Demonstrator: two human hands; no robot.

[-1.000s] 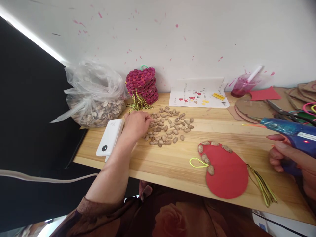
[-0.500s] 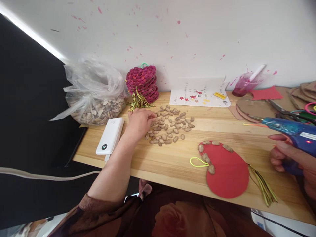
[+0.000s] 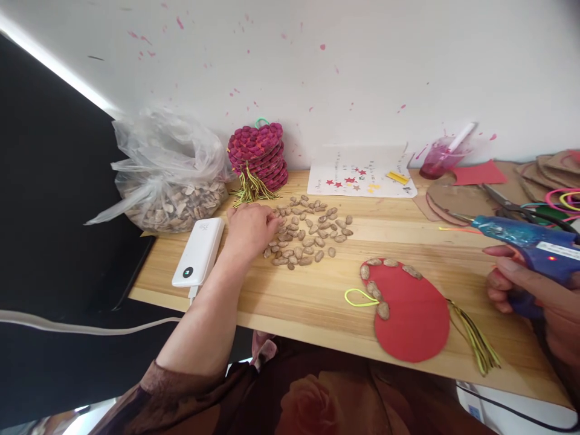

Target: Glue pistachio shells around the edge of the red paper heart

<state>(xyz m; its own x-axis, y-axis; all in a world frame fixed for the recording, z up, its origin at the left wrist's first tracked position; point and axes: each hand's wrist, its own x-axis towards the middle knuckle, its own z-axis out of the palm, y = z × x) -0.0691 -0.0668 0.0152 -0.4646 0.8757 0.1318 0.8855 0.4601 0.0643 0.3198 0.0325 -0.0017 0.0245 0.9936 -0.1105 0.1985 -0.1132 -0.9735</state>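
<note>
My left hand [image 3: 251, 231] rests at the left edge of a loose spread of peanut shells [image 3: 309, 232]. Its fingers are curled in and mostly hidden behind the back of the hand, so what they pinch does not show. On the right, my right hand [image 3: 530, 281] grips a blue glue gun [image 3: 528, 237], its nozzle pointing left and a small red light lit. Between the hands lies a red heart-shaped card [image 3: 414, 320]. Several peanut shells [image 3: 374, 290] sit along its upper and left edge. A yellow cord loop [image 3: 356, 298] and an olive tassel [image 3: 480, 347] stick out from opposite sides.
A plastic bag of shells [image 3: 174, 202] and a white power bank [image 3: 199, 251] stand left. Behind are stacked magenta hearts [image 3: 258, 148], a paper with stars [image 3: 335, 181] and a cup [image 3: 439, 160]. Scissors [image 3: 502, 200] and cardboard pieces [image 3: 455, 196] lie at right.
The whole view has shifted slightly. My left hand stays at the shells, its fingers drawn in a little more. The glue gun is still held in my right hand.
</note>
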